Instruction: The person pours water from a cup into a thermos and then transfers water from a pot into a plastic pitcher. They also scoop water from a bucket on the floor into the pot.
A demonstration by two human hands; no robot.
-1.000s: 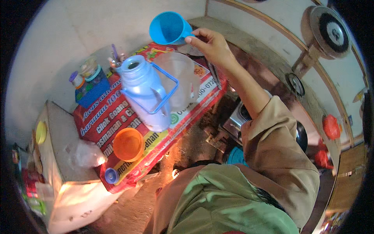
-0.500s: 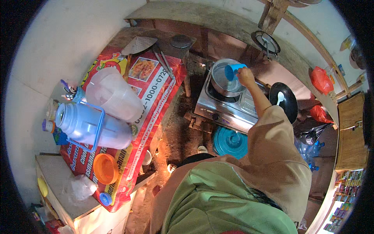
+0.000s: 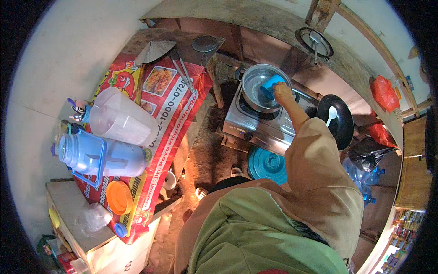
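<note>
My right hand is closed around a blue plastic mug. It holds the mug tilted over the open metal pot, its mouth towards the pot's inside. Some liquid seems to lie in the pot, though glare makes this hard to tell. The pot stands on the left burner of a silver two-burner gas stove. To the right of my forearm is a black frying pan with a white spoon in it. My left hand does not show.
On the left, a red-covered table carries a clear plastic container, a blue jug, an orange lid, tongs and a wire skimmer. Below the stove sits a teal lidded bucket. Red bags hang at right.
The view has shifted slightly. My right hand has brought the mug lower into the pot's opening and turned its tilt. My right hand keeps its hold on the mug.
</note>
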